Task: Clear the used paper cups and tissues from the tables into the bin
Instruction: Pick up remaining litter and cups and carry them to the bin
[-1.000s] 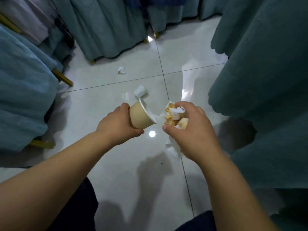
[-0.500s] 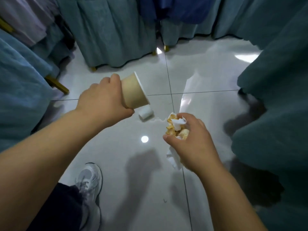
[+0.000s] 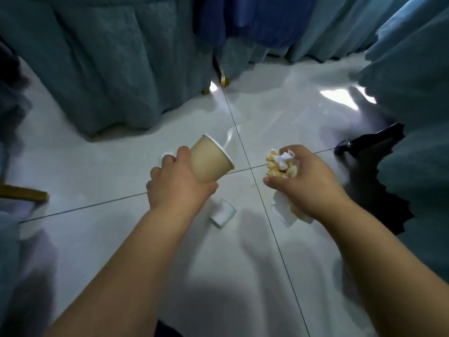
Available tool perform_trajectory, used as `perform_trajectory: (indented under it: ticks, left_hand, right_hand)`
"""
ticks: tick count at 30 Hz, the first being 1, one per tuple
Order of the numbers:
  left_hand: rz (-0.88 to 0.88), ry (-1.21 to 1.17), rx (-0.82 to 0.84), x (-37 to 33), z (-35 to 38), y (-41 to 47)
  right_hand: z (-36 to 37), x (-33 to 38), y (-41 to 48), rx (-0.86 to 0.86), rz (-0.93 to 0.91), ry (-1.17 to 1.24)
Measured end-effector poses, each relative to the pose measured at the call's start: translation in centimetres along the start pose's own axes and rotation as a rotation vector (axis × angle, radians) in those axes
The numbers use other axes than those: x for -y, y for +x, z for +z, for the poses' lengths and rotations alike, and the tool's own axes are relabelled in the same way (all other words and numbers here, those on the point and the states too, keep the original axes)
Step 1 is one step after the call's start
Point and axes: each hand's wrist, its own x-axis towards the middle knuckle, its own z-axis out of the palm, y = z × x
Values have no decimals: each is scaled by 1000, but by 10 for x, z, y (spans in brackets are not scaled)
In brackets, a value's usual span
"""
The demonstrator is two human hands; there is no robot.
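While the left grip (image 3: 179,188) holds a tilted brown paper cup (image 3: 209,161), rim pointing away, the right grip (image 3: 303,181) clutches crumpled tissues (image 3: 281,161); a white paper piece (image 3: 222,212) lies on the floor (image 3: 97,239) between them.

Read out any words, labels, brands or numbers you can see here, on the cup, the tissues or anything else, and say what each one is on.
There is no readable text in this view.
Cup in the left hand: plain tan side, no print showing.
Tissues in the right hand: crumpled, no print.
White piece on the floor: blank.
Teal cloths: no labels visible.
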Motion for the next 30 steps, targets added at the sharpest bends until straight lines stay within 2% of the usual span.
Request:
perform_trajectory:
  ticks: [9, 13, 17, 22, 27, 30]
  left_hand:
    - [-35, -51, 42, 20, 14, 54]
    - [-132, 3, 70, 79, 15, 63]
    - [-261, -66, 80, 144, 11, 58]
    - [-269, -67, 46, 183, 13, 40]
    - [-247, -19, -4, 190, 15, 33]
    - [-288, 15, -38, 196, 15, 28]
  right_hand:
    - [48, 10, 92, 110, -78, -261]
    - [95, 22, 138, 188, -159, -241]
    - [162, 35, 164, 289, -283, -286]
    - [233, 37, 183, 431, -409, -451]
    - [279, 43, 203, 458, -535, -570]
    - [299, 40, 211, 461, -537, -651]
